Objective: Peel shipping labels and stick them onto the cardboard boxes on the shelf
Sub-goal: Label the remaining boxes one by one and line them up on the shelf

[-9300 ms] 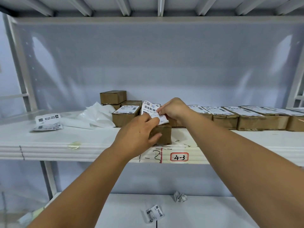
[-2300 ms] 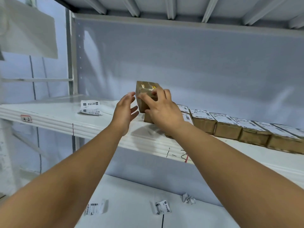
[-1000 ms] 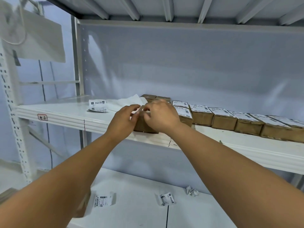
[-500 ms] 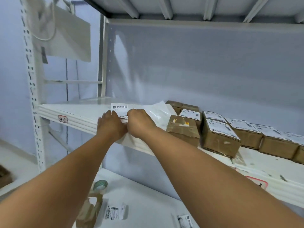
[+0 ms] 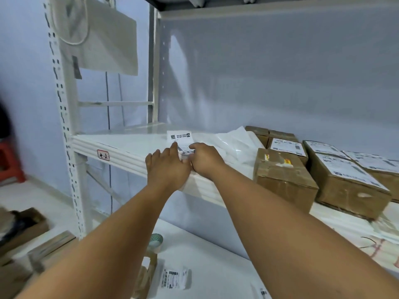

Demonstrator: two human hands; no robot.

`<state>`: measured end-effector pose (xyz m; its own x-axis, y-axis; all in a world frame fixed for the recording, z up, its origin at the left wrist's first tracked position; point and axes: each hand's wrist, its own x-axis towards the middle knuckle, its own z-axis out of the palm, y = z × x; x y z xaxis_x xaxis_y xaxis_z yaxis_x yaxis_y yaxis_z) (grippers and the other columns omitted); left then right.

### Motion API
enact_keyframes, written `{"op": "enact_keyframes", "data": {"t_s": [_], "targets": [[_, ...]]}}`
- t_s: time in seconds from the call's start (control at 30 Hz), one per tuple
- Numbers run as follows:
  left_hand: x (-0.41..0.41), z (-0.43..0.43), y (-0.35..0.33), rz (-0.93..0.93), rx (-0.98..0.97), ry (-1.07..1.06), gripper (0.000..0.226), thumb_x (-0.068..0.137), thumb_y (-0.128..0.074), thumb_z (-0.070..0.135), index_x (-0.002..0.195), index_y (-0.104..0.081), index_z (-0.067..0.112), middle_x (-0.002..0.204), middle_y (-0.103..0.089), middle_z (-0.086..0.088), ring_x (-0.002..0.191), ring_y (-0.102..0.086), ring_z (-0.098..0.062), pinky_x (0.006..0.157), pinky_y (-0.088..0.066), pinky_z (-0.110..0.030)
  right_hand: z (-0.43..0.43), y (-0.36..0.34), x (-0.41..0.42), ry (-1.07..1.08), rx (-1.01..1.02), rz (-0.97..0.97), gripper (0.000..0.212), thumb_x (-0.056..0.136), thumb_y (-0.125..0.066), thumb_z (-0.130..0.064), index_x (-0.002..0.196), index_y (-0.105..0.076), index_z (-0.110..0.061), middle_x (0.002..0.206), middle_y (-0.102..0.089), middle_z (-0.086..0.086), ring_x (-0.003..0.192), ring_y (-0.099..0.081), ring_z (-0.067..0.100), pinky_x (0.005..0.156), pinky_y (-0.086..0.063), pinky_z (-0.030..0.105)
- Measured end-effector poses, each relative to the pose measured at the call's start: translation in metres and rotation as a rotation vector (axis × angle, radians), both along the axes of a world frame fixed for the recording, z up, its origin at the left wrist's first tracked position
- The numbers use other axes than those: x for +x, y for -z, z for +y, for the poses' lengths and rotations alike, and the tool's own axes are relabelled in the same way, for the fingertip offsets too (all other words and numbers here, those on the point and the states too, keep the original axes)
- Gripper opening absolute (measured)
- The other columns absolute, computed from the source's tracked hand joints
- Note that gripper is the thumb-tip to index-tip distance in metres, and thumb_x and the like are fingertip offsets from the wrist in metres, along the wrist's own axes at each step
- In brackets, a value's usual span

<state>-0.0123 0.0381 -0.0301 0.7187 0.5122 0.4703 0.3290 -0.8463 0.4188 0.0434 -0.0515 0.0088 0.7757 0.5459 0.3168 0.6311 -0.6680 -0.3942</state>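
Shipping labels (image 5: 180, 139): a small white stack lying flat on the white shelf (image 5: 121, 155), near its front edge, directly under and just beyond the fingertips of both hands. The QR code and print are at the far end, the barcode at the near end.

Left hand (image 5: 166, 169): palm down, fingers straight and slightly spread. The index tip (image 5: 174, 146) touches the near left edge of the stack. It grips nothing.

Right hand (image 5: 206, 158): fingers curled, thumb and forefinger pinching the near right corner of the stack at the barcode. How many sheets are in the pinch cannot be told. The two hands sit side by side, touching.

Right of the right fingers: a crumpled white plastic sheet (image 5: 233, 143) on the shelf. Further right is an unlabelled cardboard box (image 5: 282, 175) with tape on top, at the front edge. Beyond it and to the right stand labelled boxes (image 5: 349, 182) in rows, white labels on top.

Left of the left fingers, on the shelf's front lip: a red-bordered tag (image 5: 103, 155).

Below the hands, on the lower shelf (image 5: 216, 266): a tape roll (image 5: 156, 239) and a loose label (image 5: 176, 279).

Above left of the fingers: a white bag (image 5: 108, 39) hangs by the upright.
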Motion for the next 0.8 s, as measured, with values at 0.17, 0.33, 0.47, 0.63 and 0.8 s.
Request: {"op": "enact_keyframes", "data": {"t_s": [0.17,0.33,0.47,0.63,0.8], "targets": [[-0.001,0.003,0.009,-0.117,0.020,0.022,0.059,0.086,-0.037,0.028,0.143,-0.031,0.013,0.122,-0.058,-0.010,0.118,-0.046,-0.032,0.105,-0.025,-0.043,0.002,0.004,0.002,0.053,0.018,-0.041,0.034,0.092,-0.055,-0.025,0.121,-0.058,-0.008,0.123,-0.059,0.011,0.114,-0.054,0.027,0.092,-0.046,0.033],[0.001,0.002,0.010,-0.168,0.002,0.019,0.059,0.079,-0.031,0.031,0.134,-0.041,0.010,0.112,-0.061,-0.013,0.110,-0.051,-0.033,0.103,-0.027,-0.044,0.005,0.005,0.004,0.065,0.012,0.003,0.027,0.086,-0.062,-0.041,0.086,-0.060,-0.014,0.106,-0.054,0.012,0.086,-0.054,0.026,0.070,-0.042,0.029],[0.001,0.002,0.011,-0.175,0.030,-0.003,0.065,0.073,-0.023,0.032,0.128,-0.047,0.007,0.113,-0.062,-0.012,0.110,-0.051,-0.032,0.102,-0.026,-0.040,0.005,0.006,0.006,0.084,-0.049,-0.041,0.036,0.087,-0.057,-0.046,0.091,-0.063,-0.010,0.106,-0.056,0.009,0.094,-0.054,0.027,0.071,-0.041,0.029],[0.004,0.003,0.013,-0.164,0.054,-0.037,0.051,0.073,-0.021,0.032,0.100,-0.054,0.004,0.095,-0.062,-0.013,0.095,-0.053,-0.033,0.094,-0.031,-0.042,0.005,0.005,0.002,0.120,-0.058,-0.071,0.032,0.086,-0.058,-0.043,0.073,-0.050,-0.016,0.084,-0.059,0.009,0.084,-0.053,0.027,0.063,-0.033,0.028],[0.002,0.002,0.015,-0.142,0.093,-0.039,0.050,0.076,-0.019,0.030,0.094,-0.057,0.003,0.099,-0.061,-0.016,0.100,-0.053,-0.036,0.098,-0.032,-0.047,0.002,0.002,-0.005,0.105,-0.078,-0.128,0.025,0.091,-0.055,-0.036,0.078,-0.049,-0.015,0.093,-0.063,0.009,0.088,-0.057,0.027,0.063,-0.033,0.027]]}}
